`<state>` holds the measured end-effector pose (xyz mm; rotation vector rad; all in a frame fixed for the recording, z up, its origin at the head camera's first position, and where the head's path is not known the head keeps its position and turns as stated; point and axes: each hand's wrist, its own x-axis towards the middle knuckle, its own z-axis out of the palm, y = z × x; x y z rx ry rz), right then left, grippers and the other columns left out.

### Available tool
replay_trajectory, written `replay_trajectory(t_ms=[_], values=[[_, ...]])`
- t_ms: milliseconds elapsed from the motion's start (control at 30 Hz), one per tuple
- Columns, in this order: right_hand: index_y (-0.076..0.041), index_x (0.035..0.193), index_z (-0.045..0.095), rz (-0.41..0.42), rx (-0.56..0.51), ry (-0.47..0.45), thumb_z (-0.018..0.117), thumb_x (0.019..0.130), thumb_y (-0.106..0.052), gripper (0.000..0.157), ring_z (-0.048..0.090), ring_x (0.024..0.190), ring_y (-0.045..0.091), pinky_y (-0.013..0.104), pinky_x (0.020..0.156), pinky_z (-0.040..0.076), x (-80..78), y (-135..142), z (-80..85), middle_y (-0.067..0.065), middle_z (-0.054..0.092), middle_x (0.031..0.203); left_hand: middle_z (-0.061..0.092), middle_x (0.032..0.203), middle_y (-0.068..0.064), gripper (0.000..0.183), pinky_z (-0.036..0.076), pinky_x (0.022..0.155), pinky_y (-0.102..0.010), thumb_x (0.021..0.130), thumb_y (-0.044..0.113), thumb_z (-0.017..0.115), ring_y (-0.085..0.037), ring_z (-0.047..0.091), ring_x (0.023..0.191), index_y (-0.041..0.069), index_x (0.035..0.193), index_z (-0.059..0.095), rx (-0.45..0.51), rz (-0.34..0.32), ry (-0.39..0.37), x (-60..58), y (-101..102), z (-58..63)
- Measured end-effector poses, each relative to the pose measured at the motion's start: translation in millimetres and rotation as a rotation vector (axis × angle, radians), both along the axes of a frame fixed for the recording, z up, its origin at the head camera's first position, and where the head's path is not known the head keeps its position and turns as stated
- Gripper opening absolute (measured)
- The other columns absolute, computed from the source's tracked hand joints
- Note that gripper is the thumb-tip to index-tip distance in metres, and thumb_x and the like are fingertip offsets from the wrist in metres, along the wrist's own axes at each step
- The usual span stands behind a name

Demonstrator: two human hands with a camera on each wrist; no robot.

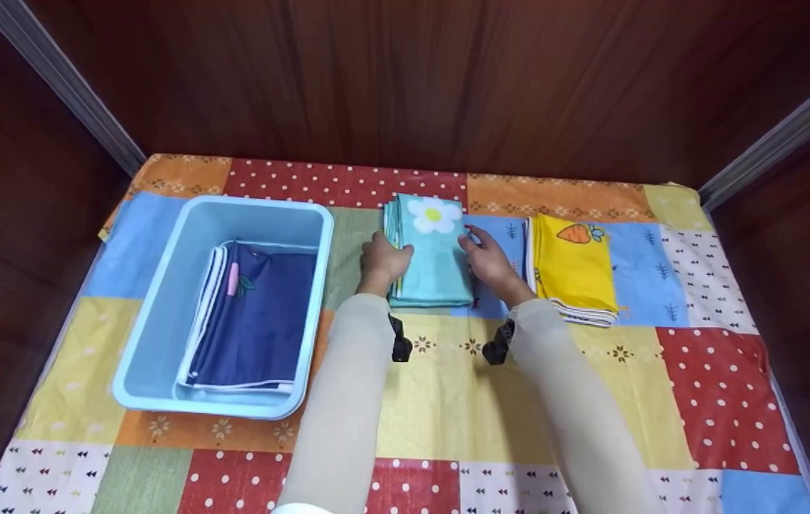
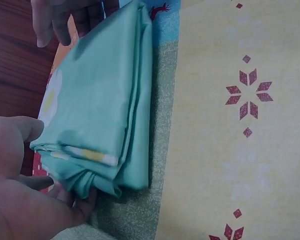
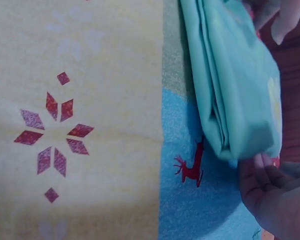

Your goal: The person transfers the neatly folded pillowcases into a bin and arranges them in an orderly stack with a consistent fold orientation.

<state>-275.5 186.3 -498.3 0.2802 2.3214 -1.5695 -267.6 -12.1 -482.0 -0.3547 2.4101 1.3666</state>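
Note:
A folded teal cloth (image 1: 435,264) with a white daisy print lies between my two hands, its layered folded edges toward the left. My left hand (image 1: 385,262) holds its left side; in the left wrist view the fingers (image 2: 82,205) curl in under the bunched edge and the thumb is near the top. On the opposite side, my right hand (image 1: 492,265) holds the right edge. The right wrist view has the right fingers (image 3: 255,180) tucked beneath the cloth's corner, with the thumb partly out of sight.
To the left stands a light blue plastic tub (image 1: 223,408) with a folded navy cloth (image 1: 262,321) inside. A folded yellow cloth (image 1: 572,264) with a carrot print lies right of my right hand. Patchwork cloth (image 1: 447,400) covers the surface, and dark wooden panels (image 1: 405,86) enclose it.

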Motion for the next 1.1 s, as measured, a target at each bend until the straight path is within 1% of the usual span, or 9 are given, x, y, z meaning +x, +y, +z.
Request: replay_trajectory(t_ms=[67, 133, 300, 433, 533, 633, 767, 933, 1100], values=[[-0.002, 0.161, 0.022, -0.008, -0.007, -0.018, 0.043, 0.109, -0.034, 0.064, 0.042, 0.138, 0.033, 0.046, 0.113, 0.037, 0.5, 1, -1.4, 0.023, 0.036, 0.158, 0.038, 0.15, -0.023, 0.066, 0.037, 0.114, -0.046, 0.104, 0.031, 0.053, -0.034, 0.038, 0.139, -0.003, 0.154, 0.028, 0.03, 0.023, -0.001, 0.0, -1, -1.3], [0.003, 0.159, 0.026, -0.012, 0.009, -0.02, 0.044, 0.109, -0.035, 0.066, 0.042, 0.139, 0.033, 0.044, 0.113, 0.038, 1.3, 1, -1.9, 0.024, 0.037, 0.158, 0.035, 0.155, -0.022, 0.067, 0.035, 0.116, -0.044, 0.105, 0.029, 0.052, -0.033, 0.035, 0.144, -0.003, 0.156, 0.024, 0.077, 0.03, -0.01, -0.3, -1, -2.9], [0.007, 0.152, 0.038, -0.014, 0.03, -0.017, 0.05, 0.106, -0.03, 0.061, 0.042, 0.141, 0.033, 0.043, 0.116, 0.036, 0.5, 0, -4.1, 0.024, 0.042, 0.155, 0.024, 0.164, -0.019, 0.071, 0.028, 0.12, -0.041, 0.106, 0.025, 0.05, -0.031, 0.023, 0.152, -0.004, 0.16, 0.013, 0.162, 0.015, -0.034, -1.9, -1, -5.3], [0.007, 0.151, 0.041, -0.024, 0.019, -0.028, 0.053, 0.104, -0.02, 0.056, 0.044, 0.139, 0.033, 0.043, 0.117, 0.035, -0.9, -1, -5.9, 0.024, 0.045, 0.153, 0.03, 0.162, -0.019, 0.067, 0.029, 0.12, -0.041, 0.106, 0.023, 0.051, -0.029, 0.028, 0.149, -0.003, 0.159, 0.019, 0.148, 0.006, -0.04, -2.4, 0, -6.1], [0.005, 0.152, 0.041, -0.032, 0.02, -0.03, 0.054, 0.103, -0.017, 0.055, 0.045, 0.137, 0.033, 0.044, 0.116, 0.036, -0.3, 0, -6.8, 0.023, 0.046, 0.152, 0.04, 0.156, -0.018, 0.059, 0.033, 0.118, -0.04, 0.106, 0.019, 0.051, -0.027, 0.038, 0.143, -0.002, 0.156, 0.029, 0.154, 0.0, -0.043, -1.9, 1, -7.1], [0.003, 0.152, 0.041, -0.033, 0.006, -0.02, 0.054, 0.102, -0.014, 0.055, 0.048, 0.132, 0.034, 0.045, 0.113, 0.039, 0.8, 2, -8.5, 0.024, 0.047, 0.149, 0.044, 0.153, -0.016, 0.055, 0.036, 0.116, -0.041, 0.105, 0.019, 0.051, -0.026, 0.041, 0.139, 0.0, 0.154, 0.035, 0.131, -0.01, -0.017, -0.7, 0, -8.9], [0.002, 0.151, 0.042, -0.046, -0.028, -0.003, 0.055, 0.099, -0.008, 0.054, 0.052, 0.122, 0.033, 0.044, 0.107, 0.043, 2.2, 3, -10.2, 0.026, 0.051, 0.142, 0.041, 0.154, -0.015, 0.054, 0.038, 0.114, -0.042, 0.103, 0.016, 0.052, -0.025, 0.042, 0.137, 0.003, 0.153, 0.038, 0.114, -0.014, 0.039, 0.4, -3, -13.0], [0.001, 0.148, 0.042, -0.079, -0.061, 0.002, 0.056, 0.098, -0.002, 0.051, 0.053, 0.119, 0.032, 0.043, 0.103, 0.044, 2.4, 3, -10.8, 0.026, 0.052, 0.138, 0.044, 0.149, -0.015, 0.048, 0.04, 0.107, -0.042, 0.102, 0.009, 0.052, -0.027, 0.044, 0.125, 0.003, 0.148, 0.04, 0.207, -0.019, 0.076, -1.1, -5, -18.5], [-0.003, 0.143, 0.039, -0.091, -0.111, 0.02, 0.053, 0.099, 0.002, 0.046, 0.053, 0.122, 0.035, 0.047, 0.106, 0.042, 3.0, 2, -13.0, 0.025, 0.052, 0.138, 0.038, 0.155, -0.014, 0.051, 0.038, 0.11, -0.042, 0.103, 0.008, 0.049, -0.026, 0.042, 0.13, 0.006, 0.152, 0.034, 0.263, -0.002, 0.089, -1.0, -3, -22.3]])
